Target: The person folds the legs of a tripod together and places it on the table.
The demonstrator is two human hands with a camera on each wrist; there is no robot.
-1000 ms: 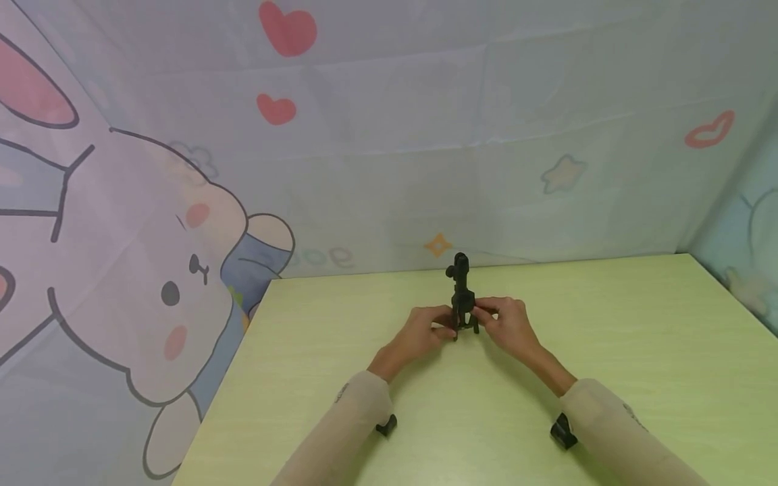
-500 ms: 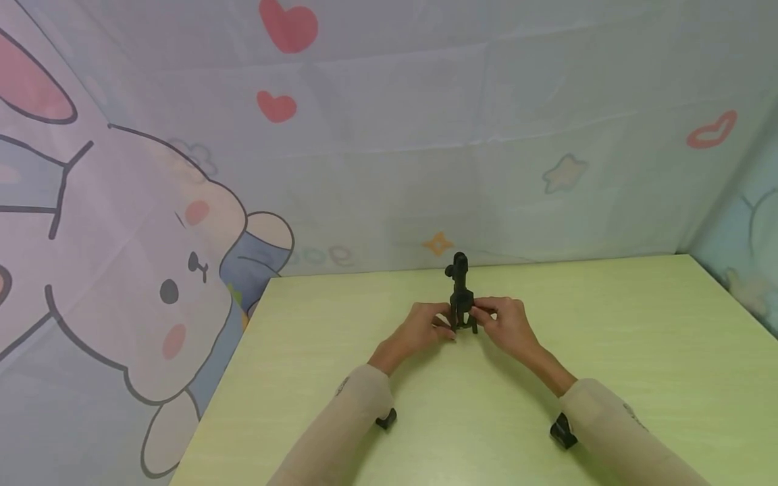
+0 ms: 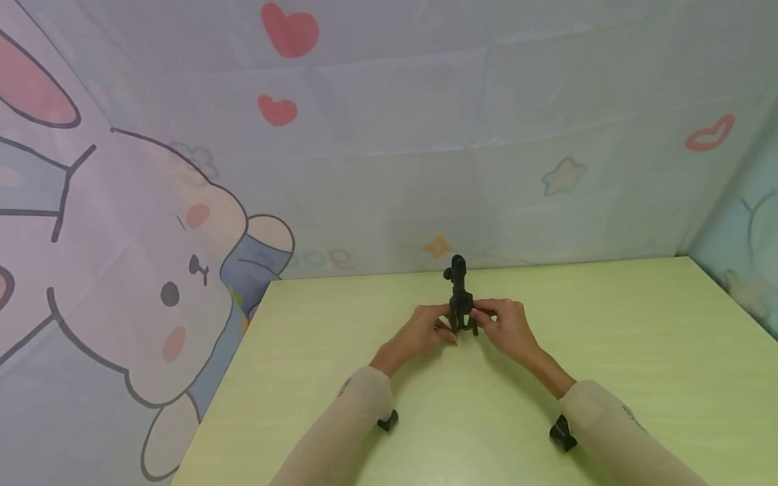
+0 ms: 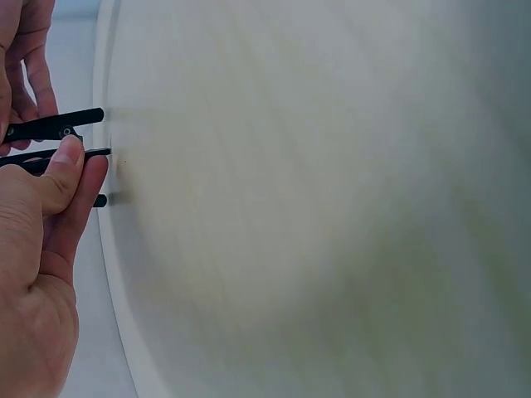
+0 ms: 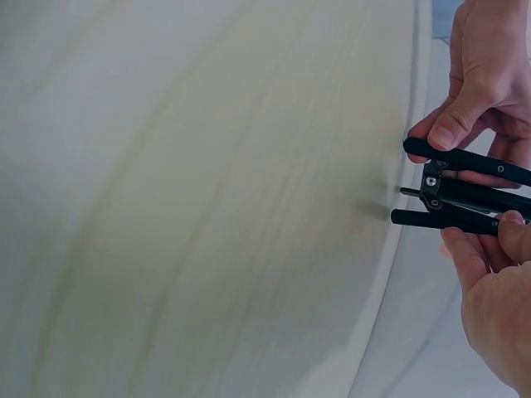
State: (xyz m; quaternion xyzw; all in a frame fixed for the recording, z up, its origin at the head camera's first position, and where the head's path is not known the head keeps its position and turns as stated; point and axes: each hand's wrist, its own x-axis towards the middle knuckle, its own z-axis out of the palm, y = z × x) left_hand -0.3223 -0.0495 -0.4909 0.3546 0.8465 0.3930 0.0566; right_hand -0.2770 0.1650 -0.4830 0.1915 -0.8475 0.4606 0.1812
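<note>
A small black tripod [image 3: 460, 297] is upright toward the far side of a pale yellow-green table [image 3: 292, 378], in front of a cloth backdrop [image 3: 389, 189] printed with hearts [image 3: 294, 32] and a rabbit [image 3: 140, 270]; it has a rounded top, a little knob [image 3: 448, 273] sticking out to the left just below that, a thicker middle, and short legs [image 5: 477, 162] spread beneath; up close the legs are smooth, blunt-tipped bars, with a small hinge [image 5: 432, 184] between them; whether every foot touches the table is hard to tell. The person's left hand [image 3: 422, 329] pinches a leg on the left between thumb and fingers; the right hand [image 3: 504, 326] grips a leg on the right the same way; both forearms, in beige sleeves [image 3: 340, 432], reach forward and slant inward, so the hands face each other across the tripod; a black block [image 3: 563, 435] shows beside each cuff.
</note>
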